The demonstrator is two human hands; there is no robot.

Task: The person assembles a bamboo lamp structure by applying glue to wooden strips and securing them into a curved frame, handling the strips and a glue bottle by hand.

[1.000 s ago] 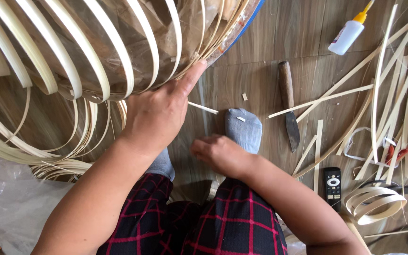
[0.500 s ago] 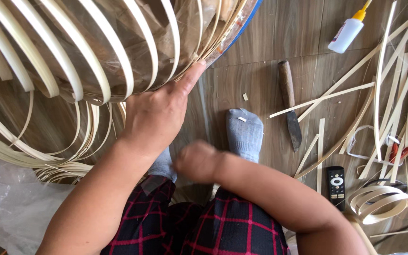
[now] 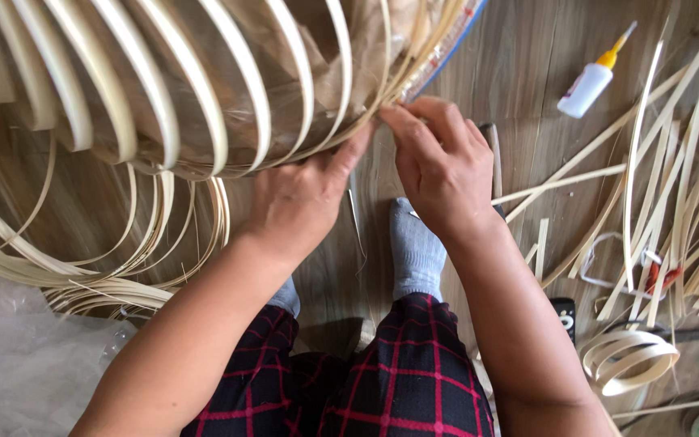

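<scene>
The left hand (image 3: 301, 198) presses flat, fingers released, against the bamboo frame (image 3: 204, 81) above the floor (image 3: 527, 73); the right hand (image 3: 438, 166) pinches its strip ends. A glue bottle (image 3: 588, 81) lies near the floor's far right edge.

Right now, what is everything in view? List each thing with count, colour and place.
bamboo frame: one, pale, top left, clear film inside
loose strips: many, pale, floor at right
coiled strips: a bundle, pale, left floor
strip roll: one, pale, lower right
glue bottle: one, white with yellow tip, top right
plastic sheet: one, clear, lower left
socks: grey, centre
trousers: red-black check, bottom
left hand: under frame edge
right hand: pinching frame edge
</scene>
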